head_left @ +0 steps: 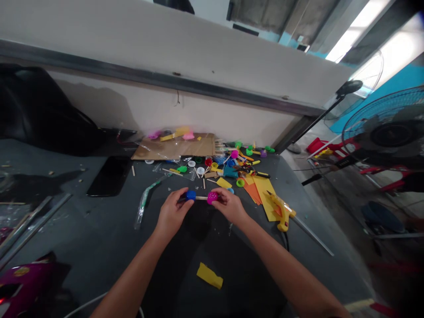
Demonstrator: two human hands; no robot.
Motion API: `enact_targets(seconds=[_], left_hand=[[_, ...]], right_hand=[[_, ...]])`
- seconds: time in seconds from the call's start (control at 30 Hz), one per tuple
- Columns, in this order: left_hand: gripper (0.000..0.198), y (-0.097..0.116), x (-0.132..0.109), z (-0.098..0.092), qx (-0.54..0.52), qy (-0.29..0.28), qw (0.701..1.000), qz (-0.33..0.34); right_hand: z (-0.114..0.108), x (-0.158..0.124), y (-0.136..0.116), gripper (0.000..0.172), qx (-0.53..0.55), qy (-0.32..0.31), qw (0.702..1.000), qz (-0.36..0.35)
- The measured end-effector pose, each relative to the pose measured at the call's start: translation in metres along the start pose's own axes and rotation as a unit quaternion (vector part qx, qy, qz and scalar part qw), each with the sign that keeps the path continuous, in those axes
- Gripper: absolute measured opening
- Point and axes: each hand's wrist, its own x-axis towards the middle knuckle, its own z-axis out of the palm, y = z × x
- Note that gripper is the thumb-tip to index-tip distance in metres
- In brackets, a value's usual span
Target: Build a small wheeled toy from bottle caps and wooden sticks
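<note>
Between my two hands, over the dark tabletop [109, 247], a thin pale stick [201, 198] runs from a blue cap-like piece [191, 195] to a magenta cap-like piece [212, 198] with light dots. My left hand [174, 210] pinches the blue piece between thumb and fingers. On the other end, my right hand [230, 205] grips the magenta piece the same way. How the stick joins each piece is too small to tell. Closer to me on the table lies a crumpled yellow strip [210, 275].
A yellow glue gun [282, 212] lies right of my hands, beside yellow and orange sheets [265, 194]. Behind are several coloured caps and sticks, plus a brown cardboard piece [172, 148]. A black phone [110, 176] rests at left; a fan [391, 132] stands at far right.
</note>
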Motion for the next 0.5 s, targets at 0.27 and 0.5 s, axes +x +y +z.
enact_targets(seconds=[0.27, 0.5], left_hand=[[0.036, -0.011, 0.003, 0.004, -0.047, -0.010, 0.999, -0.025], [0.043, -0.011, -0.001, 0.000, 0.112, -0.087, 0.986, 0.093]], right_hand=[[0.005, -0.001, 0.001, 0.019, 0.027, 0.021, 0.999, -0.014], [0.007, -0.004, 0.012, 0.029, -0.022, 0.012, 0.999, -0.045]])
